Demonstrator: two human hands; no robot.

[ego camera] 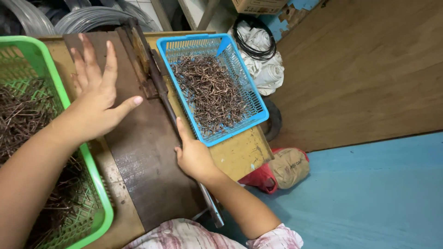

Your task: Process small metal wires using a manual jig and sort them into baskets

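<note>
Head view. The green basket (99, 184) is cut off by the left edge of the frame, and the forearm of the left hand (94, 94) covers part of its load of bent brown wire pieces (20, 115). The coils (87, 16) of grey wire along the top left run out of the frame. What sits under the fingers of the right hand (194, 157) is hidden by the hand itself, and I cannot tell whether it grips the bar or only rests on it. The person's pink-patterned clothing is cut off at the bottom edge.

The dark metal plate (147, 161) lies in the middle of the frame on a worn yellow bench (240, 154). The left hand is spread wide and flat, fingers apart, over the upper left part of the plate, holding nothing. The right hand lies at the plate's right edge, against the long lever bar (168, 108) that runs from the top centre down to the lower middle. Just right of the bar stands the blue basket (258, 108), holding a heap of curled wire bits (210, 92).

A cardboard box (258, 5) shows only its bottom at the top edge. Below it a black cable (254, 44) lies on white cloth (270, 74). A tan sack (288, 166) on something red lies on the blue floor, lower centre.
</note>
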